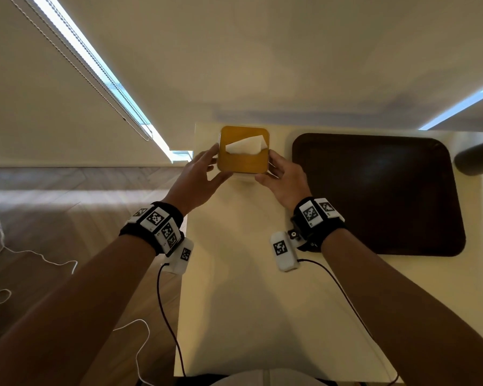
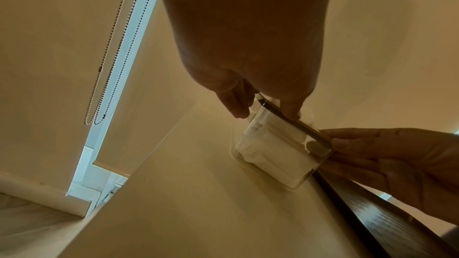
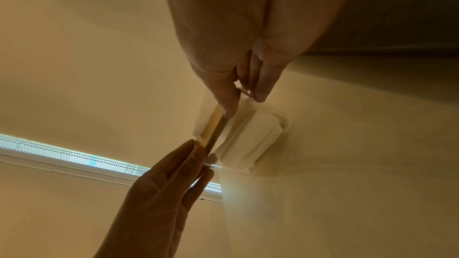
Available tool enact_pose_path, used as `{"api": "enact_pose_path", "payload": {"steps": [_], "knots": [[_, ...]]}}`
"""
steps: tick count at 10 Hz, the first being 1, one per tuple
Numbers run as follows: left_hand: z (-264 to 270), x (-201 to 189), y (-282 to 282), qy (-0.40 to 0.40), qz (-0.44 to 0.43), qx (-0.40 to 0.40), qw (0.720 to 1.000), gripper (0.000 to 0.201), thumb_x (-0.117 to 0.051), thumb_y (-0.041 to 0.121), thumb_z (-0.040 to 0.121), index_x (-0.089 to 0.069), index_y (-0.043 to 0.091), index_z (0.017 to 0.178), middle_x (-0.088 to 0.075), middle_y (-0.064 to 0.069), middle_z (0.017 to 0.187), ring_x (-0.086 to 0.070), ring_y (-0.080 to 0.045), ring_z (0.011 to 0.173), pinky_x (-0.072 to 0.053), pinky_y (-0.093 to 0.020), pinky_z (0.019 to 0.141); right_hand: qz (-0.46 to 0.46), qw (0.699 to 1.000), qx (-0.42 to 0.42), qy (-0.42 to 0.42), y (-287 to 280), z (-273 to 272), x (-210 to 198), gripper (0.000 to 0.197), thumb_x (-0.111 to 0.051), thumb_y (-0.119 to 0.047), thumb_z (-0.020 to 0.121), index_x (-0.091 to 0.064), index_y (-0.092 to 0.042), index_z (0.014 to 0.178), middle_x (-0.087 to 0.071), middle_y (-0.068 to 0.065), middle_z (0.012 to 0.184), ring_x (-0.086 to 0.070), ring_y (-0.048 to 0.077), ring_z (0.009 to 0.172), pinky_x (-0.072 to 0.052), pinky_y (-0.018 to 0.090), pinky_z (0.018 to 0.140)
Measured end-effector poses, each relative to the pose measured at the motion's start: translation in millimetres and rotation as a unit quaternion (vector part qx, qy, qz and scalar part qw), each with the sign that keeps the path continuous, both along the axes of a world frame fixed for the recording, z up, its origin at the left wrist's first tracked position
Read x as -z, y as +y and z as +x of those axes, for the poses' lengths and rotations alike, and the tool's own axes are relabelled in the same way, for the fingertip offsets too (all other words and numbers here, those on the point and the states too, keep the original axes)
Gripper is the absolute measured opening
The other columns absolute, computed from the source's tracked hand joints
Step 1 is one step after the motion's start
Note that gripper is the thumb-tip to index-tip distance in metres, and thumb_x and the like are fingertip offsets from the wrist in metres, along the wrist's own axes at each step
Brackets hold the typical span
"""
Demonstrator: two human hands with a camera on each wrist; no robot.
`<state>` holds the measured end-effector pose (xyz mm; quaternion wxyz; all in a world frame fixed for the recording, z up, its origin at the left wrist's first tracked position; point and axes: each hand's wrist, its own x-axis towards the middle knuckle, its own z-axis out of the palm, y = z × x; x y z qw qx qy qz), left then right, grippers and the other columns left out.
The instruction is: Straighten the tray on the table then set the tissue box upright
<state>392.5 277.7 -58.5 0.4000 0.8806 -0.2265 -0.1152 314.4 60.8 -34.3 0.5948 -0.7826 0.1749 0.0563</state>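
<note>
2 hands meet at the tissue box [image 1: 243,151], 1 on each side. The left hand [image 1: 200,182] grasps its left edge with thumb and fingers curled round the yellow-brown lid; the right hand [image 1: 283,181] grasps the right edge the same way. No brand or readable writing shows on the box; the wrist bands [image 1: 317,215] carry only black-and-white square code patterns.

The box stands upright near the far edge of the pale table [image 1: 248,288], its clear sides resting on the tabletop, 1 white tissue [image 1: 246,146] sticking out of the slot on top. The dark brown tray [image 1: 379,193] lies flat just to the right of the right hand, its long sides roughly square with the table's edges, apart from the box.
</note>
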Motion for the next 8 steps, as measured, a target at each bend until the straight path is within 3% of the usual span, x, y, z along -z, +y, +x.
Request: {"api": "enact_pose_path", "payload": {"steps": [3,5,6,7,8], "knots": [[-2.6,-0.8,-5.0,-0.013,-0.003,-0.018,1.000,0.075,-0.072,0.034,0.090,-0.037,0.013,0.152,-0.059,-0.014,0.136,-0.060,-0.014,0.117,-0.042,-0.008,0.090,-0.008,1.000,-0.009,0.008,-4.3,3.3,-0.2,0.068,-0.074,-0.017,0.085,-0.043,-0.028,0.145,-0.059,-0.004,0.136,-0.055,0.010,0.124,-0.046,0.035,0.104],[-2.8,-2.8,-5.5,-0.007,0.004,-0.019,1.000,0.075,-0.071,0.036,0.090,-0.037,0.014,0.153,-0.058,-0.013,0.137,-0.060,-0.014,0.117,-0.041,0.000,0.083,-0.008,1.000,-0.007,0.006,-4.8,3.3,-1.3,0.065,-0.074,-0.017,0.085,-0.047,-0.030,0.142,-0.060,-0.008,0.134,-0.056,0.008,0.122,-0.046,0.034,0.103],[-2.4,-0.7,-5.7,-0.007,0.006,-0.015,1.000,0.076,-0.071,0.036,0.090,-0.036,0.015,0.153,-0.057,-0.013,0.138,-0.060,-0.015,0.119,-0.041,-0.003,0.085,-0.007,1.000,-0.008,0.016,-7.0,5.4,1.3,0.065,-0.075,-0.018,0.084,-0.047,-0.028,0.142,-0.058,-0.005,0.138,-0.056,0.009,0.123,-0.047,0.033,0.103],[-5.9,-8.6,-4.6,-0.009,0.008,-0.007,1.000,0.076,-0.069,0.038,0.091,-0.034,0.013,0.154,-0.056,-0.014,0.140,-0.059,-0.019,0.122,-0.046,-0.015,0.093,-0.038,0.998,-0.025,0.044,-8.8,5.3,-0.5,0.071,-0.078,-0.028,0.081,-0.046,-0.025,0.144,-0.056,-0.002,0.142,-0.056,0.013,0.123,-0.047,0.037,0.104],[-9.4,-6.9,-4.2,0.001,0.019,-0.023,1.000,0.081,-0.063,0.049,0.091,-0.029,0.013,0.155,-0.049,-0.014,0.147,-0.054,-0.020,0.129,-0.050,-0.036,0.102,-0.076,0.994,-0.027,0.070,-10.4,3.2,-3.0,0.080,-0.078,-0.035,0.081,-0.038,-0.019,0.149,-0.047,0.003,0.149,-0.050,0.018,0.129,-0.043,0.038,0.106]]}}
